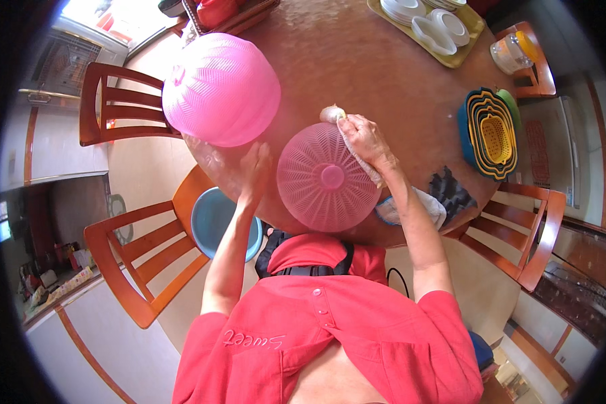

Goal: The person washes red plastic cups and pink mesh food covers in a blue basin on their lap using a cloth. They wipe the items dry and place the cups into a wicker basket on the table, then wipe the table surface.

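A translucent pink plastic mesh dome (308,202), like a food cover, sits at the near edge of the round table with its round knob facing up. My right hand (366,139) grips a whitish cloth (356,149) against the dome's right side. To the dome's left is my left hand (256,166), blurred, with its fingers bent. Whether it holds anything is unclear. Just beyond that hand, a second, brighter pink mesh dome (227,91) lies tilted at the table's left edge, its knob towards the left.
The brown table (303,65) carries a tray (457,60) of white dishes, nested blue and yellow baskets (490,134), a dark grey cloth (452,194) and a pale cloth (426,207). A blue basin (217,217) rests on a wooden chair (151,247). A yellow-lidded jar (512,53) is at far right.
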